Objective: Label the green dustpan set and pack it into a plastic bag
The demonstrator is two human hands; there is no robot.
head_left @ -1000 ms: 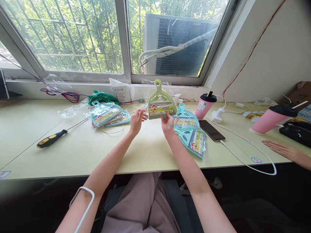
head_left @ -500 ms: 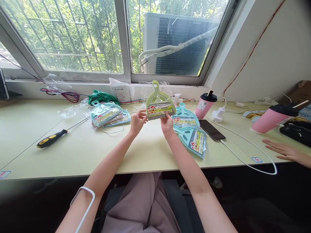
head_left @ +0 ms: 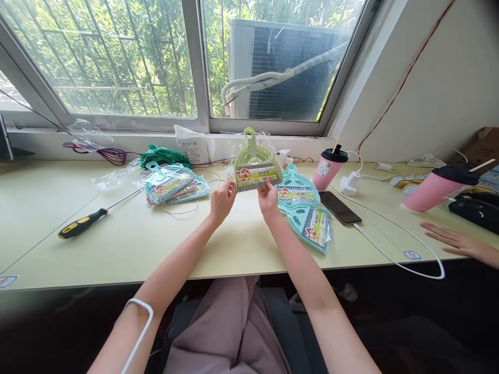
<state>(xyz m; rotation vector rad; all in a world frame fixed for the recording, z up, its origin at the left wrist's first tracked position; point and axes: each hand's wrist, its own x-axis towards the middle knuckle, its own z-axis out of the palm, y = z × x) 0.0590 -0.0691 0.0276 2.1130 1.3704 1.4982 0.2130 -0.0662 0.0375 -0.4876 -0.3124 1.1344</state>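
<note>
I hold a small light-green dustpan with a grey brush and a printed label [head_left: 255, 165] upright above the pale table [head_left: 117, 244]. My left hand [head_left: 222, 200] grips its lower left corner and my right hand [head_left: 268, 198] grips its lower right corner. Two teal dustpan sets in clear bags [head_left: 307, 213] lie just right of my right hand. A stack of more bagged teal sets [head_left: 171, 184] lies left of my left hand.
A yellow-and-black screwdriver [head_left: 83, 223] lies at the left. A phone [head_left: 340, 208] on a white cable, two pink cups [head_left: 327, 167] [head_left: 438, 188] and a charger sit at the right. Another person's hand [head_left: 454, 241] rests flat at the far right. Bags and wires line the window sill.
My left hand, open beside the dustpan a second ago, has closed on its lower left corner. The dustpan has shifted slightly. The other person's hand has stayed put.
</note>
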